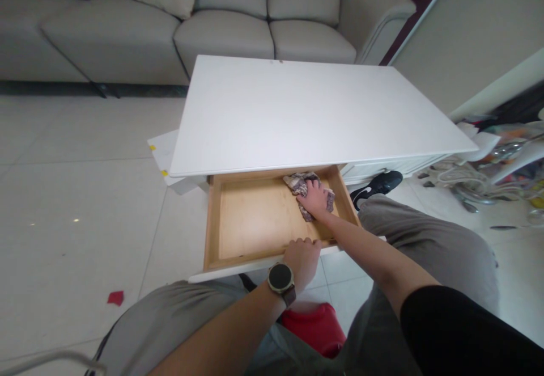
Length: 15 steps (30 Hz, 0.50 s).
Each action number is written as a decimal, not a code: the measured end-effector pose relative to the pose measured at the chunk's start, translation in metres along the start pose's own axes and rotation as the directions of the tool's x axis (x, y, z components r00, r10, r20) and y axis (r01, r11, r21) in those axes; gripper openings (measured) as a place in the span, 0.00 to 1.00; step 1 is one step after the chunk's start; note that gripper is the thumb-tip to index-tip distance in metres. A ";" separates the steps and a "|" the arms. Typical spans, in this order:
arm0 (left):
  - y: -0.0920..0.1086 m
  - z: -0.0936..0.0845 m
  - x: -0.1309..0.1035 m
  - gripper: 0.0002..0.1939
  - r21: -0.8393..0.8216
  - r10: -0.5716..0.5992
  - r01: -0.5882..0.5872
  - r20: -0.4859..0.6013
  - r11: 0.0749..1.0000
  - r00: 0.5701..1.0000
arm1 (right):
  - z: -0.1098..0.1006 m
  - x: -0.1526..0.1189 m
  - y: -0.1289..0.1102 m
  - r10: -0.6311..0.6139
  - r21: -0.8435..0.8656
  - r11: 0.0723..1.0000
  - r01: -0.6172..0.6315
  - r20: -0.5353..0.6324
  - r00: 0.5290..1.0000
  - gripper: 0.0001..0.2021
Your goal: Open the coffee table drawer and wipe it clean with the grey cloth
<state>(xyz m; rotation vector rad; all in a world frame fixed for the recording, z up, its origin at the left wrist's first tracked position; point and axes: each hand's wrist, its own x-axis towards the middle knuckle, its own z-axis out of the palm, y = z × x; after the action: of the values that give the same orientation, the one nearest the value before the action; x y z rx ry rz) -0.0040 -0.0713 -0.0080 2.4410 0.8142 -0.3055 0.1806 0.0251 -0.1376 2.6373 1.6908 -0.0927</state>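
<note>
The right hand (pixel 315 199) pressed a crumpled rag (pixel 297 183) into the open drawer's (pixel 255 217) far corner; the left hand (pixel 302 258) gripped its front edge. Most bare wood lay left, seemingly unwiped.

Mottled purple-grey cloth (pixel 306 190), tan wooden drawer (pixel 255 217), white table (pixel 306 115), grey sofa (pixel 204 18).

A table (pixel 314 115) stood before a sofa (pixel 204 24), with the person's knees on the near side. A drawer (pixel 212 223) was pulled out from under the tabletop toward the person. In its far right corner lay a cloth (pixel 297 182), with the right hand (pixel 315 199) on it. The left hand (pixel 302 257) rested on the drawer's near edge, a watch (pixel 281 278) at its wrist. A shoe (pixel 380 185) lay right of the drawer, under the table. Clutter (pixel 501 166) lay on the floor farther right.
</note>
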 end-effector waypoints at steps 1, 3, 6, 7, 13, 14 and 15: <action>0.000 0.001 0.000 0.19 0.000 0.000 0.000 -0.002 1.000 1.000 | 0.000 0.000 0.000 -0.001 0.000 1.000 0.001 0.000 1.000 0.30; -0.001 0.001 0.000 0.18 0.001 0.000 0.000 0.004 1.000 1.000 | 0.001 -0.001 0.000 -0.003 0.003 1.000 0.003 0.000 1.000 0.30; -0.001 0.002 0.000 0.18 0.003 0.003 -0.003 0.007 1.000 1.000 | 0.001 -0.002 -0.001 0.000 0.014 1.000 0.000 -0.005 1.000 0.30; -0.001 0.002 0.000 0.18 0.005 0.005 -0.005 0.005 1.000 1.000 | 0.000 -0.001 -0.001 0.000 0.023 1.000 0.000 -0.009 1.000 0.30; -0.002 0.002 0.000 0.18 0.016 0.007 -0.007 0.001 1.000 1.000 | 0.000 0.012 0.009 0.069 0.292 0.956 -0.033 -0.111 0.991 0.26; -0.002 0.003 0.000 0.18 0.014 0.007 -0.007 -0.002 1.000 1.000 | 0.001 0.016 0.012 0.160 0.345 0.933 -0.099 -0.153 0.975 0.26; -0.002 0.003 0.000 0.18 0.011 0.006 -0.006 -0.005 1.000 1.000 | 0.001 0.020 0.017 0.266 0.387 0.905 -0.178 -0.188 0.945 0.27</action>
<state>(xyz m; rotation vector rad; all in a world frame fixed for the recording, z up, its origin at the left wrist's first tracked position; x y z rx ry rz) -0.0049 -0.0717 -0.0112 2.4551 0.8086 -0.3026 0.2041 0.0365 -0.1403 3.2214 1.5398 -0.1039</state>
